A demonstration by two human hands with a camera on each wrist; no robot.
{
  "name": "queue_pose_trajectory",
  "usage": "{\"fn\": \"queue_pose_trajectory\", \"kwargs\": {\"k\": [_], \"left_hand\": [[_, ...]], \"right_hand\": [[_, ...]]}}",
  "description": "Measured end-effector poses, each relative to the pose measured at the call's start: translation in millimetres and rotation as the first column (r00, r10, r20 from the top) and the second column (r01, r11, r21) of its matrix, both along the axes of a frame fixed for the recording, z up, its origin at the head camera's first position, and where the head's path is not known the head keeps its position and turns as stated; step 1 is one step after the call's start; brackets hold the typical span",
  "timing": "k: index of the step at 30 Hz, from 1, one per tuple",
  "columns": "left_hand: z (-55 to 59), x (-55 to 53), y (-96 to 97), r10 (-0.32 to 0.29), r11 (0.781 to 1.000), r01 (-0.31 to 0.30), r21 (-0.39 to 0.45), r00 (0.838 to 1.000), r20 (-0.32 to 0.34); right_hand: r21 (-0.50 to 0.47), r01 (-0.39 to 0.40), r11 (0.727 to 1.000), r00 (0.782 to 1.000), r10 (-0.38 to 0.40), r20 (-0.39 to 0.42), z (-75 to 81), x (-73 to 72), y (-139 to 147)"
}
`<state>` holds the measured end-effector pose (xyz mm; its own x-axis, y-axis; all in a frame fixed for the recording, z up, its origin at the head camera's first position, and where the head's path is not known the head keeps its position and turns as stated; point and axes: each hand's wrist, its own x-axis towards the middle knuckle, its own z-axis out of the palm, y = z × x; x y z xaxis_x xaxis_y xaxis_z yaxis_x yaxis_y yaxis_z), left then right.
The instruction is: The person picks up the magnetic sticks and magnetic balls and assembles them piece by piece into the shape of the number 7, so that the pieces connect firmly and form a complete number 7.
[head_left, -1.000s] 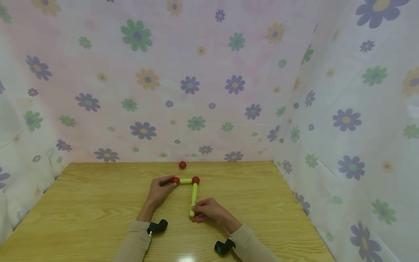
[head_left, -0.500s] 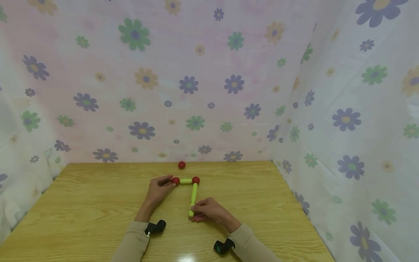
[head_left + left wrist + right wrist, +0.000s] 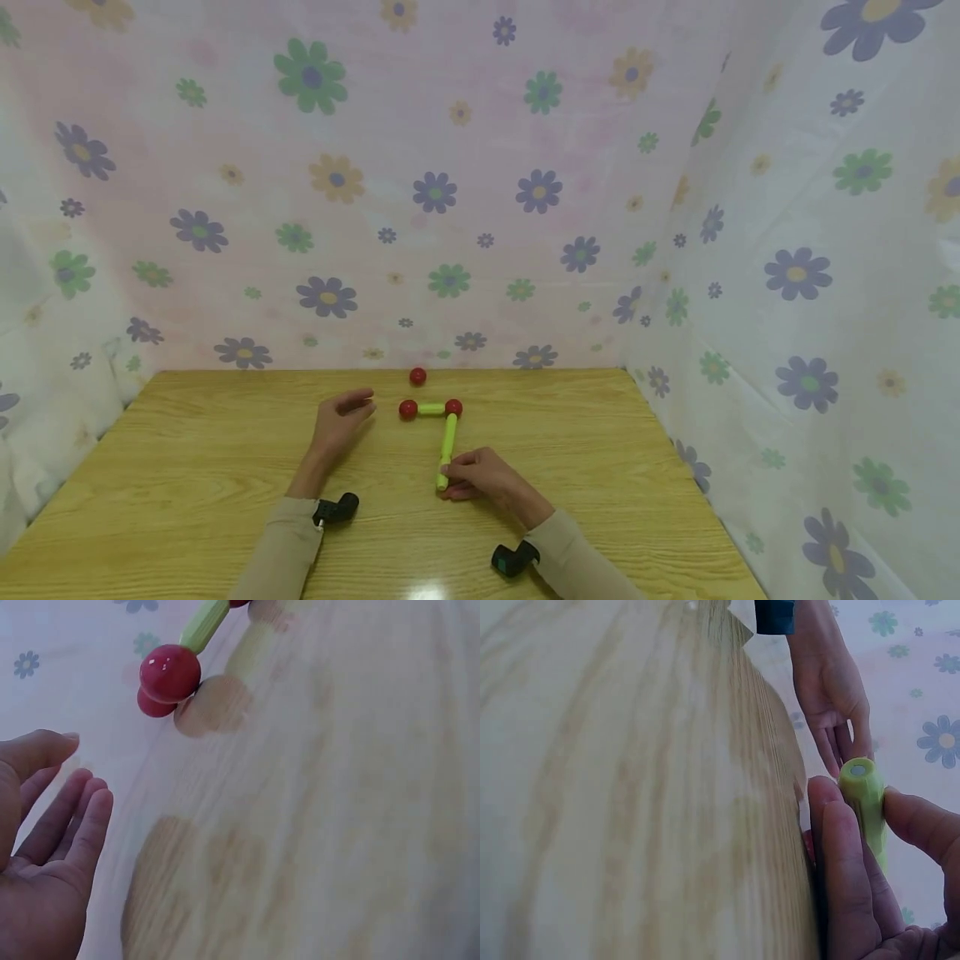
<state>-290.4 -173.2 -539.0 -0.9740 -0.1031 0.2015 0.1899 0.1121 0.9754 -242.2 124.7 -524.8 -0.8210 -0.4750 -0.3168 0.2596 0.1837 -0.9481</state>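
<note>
Between thumb and fingers, my right hand [image 3: 487, 479] pinches the near end of a long yellow-green rod [image 3: 448, 442]. A round metal spot shows on the rod's end [image 3: 859, 770] in the right wrist view. The rod's far end meets a red ball [image 3: 453, 407]. From that ball a shorter yellow-green rod [image 3: 431, 409] runs left to another red ball [image 3: 408, 409], making an L shape. My left hand [image 3: 339, 423] is held to the left of this ball, apart from it, fingers relaxed and holding nothing; the left wrist view also shows the gap beside the ball [image 3: 171, 673].
A loose red ball [image 3: 417, 377] lies near the back edge of the wooden table [image 3: 187, 467]. Flower-print cloth [image 3: 487, 167] hangs behind the table and along its sides. A black wrist camera [image 3: 337, 508] sits on each sleeve.
My left hand has let go of the left red ball and drawn back to the left. The joined rods and balls have shifted very slightly; my right hand keeps its pinch.
</note>
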Motion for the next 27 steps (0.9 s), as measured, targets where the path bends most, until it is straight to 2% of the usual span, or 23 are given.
{"fn": "queue_pose_trajectory", "kwargs": {"k": [4,11,16,22,27], "left_hand": [[2.2,-4.6,-2.9,-0.006,0.999,0.007,0.034,1.000,-0.021],[6.1,-14.8,-0.6,0.002,0.997,-0.003,0.077,1.000,0.015],[4.4,-26.9,5.1,0.017,0.993,-0.015,0.114,1.000,-0.016],[3.8,-38.1,15.6,0.001,0.995,0.001,0.101,1.000,-0.021],[4.7,-45.4,25.9,0.008,0.997,-0.009,0.071,1.000,0.011]], "right_hand": [[0.000,0.010,1.000,1.000,-0.010,-0.003,-0.8,-1.7,1.5],[-0.012,0.010,1.000,1.000,-0.010,0.005,0.9,-3.5,4.2],[-0.015,0.012,1.000,1.000,-0.012,0.003,0.1,-4.5,6.5],[-0.022,0.013,1.000,1.000,-0.012,0.017,-1.2,-6.1,7.2],[-0.031,0.002,1.000,1.000,-0.001,0.030,-0.8,-7.6,8.8]]}}
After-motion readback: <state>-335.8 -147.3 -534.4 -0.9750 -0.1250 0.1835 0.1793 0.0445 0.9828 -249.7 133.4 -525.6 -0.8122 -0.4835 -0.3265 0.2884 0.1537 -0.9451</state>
